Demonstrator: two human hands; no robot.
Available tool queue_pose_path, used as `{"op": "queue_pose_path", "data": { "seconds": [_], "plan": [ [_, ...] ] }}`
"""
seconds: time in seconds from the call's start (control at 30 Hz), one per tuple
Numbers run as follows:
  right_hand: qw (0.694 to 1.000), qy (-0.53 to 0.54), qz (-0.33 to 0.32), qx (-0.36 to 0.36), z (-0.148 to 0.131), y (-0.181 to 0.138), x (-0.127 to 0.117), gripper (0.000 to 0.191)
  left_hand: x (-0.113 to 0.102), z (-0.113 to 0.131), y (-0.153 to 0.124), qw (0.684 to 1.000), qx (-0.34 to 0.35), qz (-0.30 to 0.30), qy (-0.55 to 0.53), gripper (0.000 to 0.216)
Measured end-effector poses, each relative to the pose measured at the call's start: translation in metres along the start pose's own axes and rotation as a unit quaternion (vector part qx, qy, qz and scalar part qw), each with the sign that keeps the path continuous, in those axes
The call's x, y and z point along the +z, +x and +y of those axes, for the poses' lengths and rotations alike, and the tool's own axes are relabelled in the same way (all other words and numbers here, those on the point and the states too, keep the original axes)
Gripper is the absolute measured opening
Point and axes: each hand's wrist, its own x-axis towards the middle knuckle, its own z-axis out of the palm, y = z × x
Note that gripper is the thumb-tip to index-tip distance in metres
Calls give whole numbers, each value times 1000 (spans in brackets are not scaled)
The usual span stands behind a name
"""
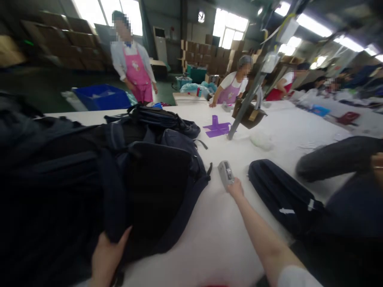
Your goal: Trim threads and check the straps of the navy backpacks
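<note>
My left hand (108, 255) grips the near edge of a dark navy backpack (155, 187) that lies on the white table (221, 235); the thumb presses on the fabric. My right hand (235, 188) reaches forward over the table and is closed around a small grey hand-held tool (225, 172), which points away from me. The tool hovers between the backpack on the left and another dark navy bag (281, 195) on the right.
More dark bags are piled at the left (44, 179) and right (344, 159). A slanted metal pole (248, 99), a purple cut piece (218, 128) and a brown bag (249, 114) lie further out. People in pink aprons (136, 71) stand beyond the table; a blue bin (101, 97) stands behind.
</note>
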Motion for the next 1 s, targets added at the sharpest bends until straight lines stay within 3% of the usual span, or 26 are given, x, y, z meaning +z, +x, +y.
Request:
{"op": "queue_pose_path", "data": {
  "seconds": [0.1, 0.17, 0.27, 0.43, 0.5, 0.57, 0.7, 0.77, 0.83, 0.9, 1.0],
  "plan": [
    [996, 32, -34, -76, 4, -50, 5, 53, -22, 6, -25, 1000, -15, -6, -2, 81],
    [989, 58, -68, -114, 12, -90, 6, 45, -34, 15, -40, 999, 15, 5, -27, 70],
    [978, 91, -106, -155, 18, -136, 1, 37, -53, 28, -63, 992, 92, 24, -79, 54],
    [963, 138, -118, -201, -6, -168, -29, 39, -94, 54, -108, 961, 250, 8, -119, 47],
    [952, 164, -97, -238, -24, -184, -54, 42, -121, 66, -125, 943, 317, -33, -91, 38],
    [932, 178, -33, -314, -43, -210, -86, 52, -154, 75, -140, 921, 382, -62, -34, 31],
    [852, 138, 112, -493, -75, -276, -152, 85, -208, 95, -170, 860, 498, -48, 104, 37],
    [813, 125, 124, -555, -86, -300, -171, 89, -214, 107, -188, 818, 552, -64, 149, 34],
    [799, 92, 65, -591, -92, -314, -175, 84, -205, 119, -206, 773, 604, -91, 170, 27],
    [811, 61, -36, -580, -92, -318, -169, 77, -191, 126, -219, 748, 634, -106, 165, 22],
    [858, 62, -119, -496, -85, -313, -156, 66, -177, 124, -224, 775, 622, -91, 71, 31]
  ]
}}
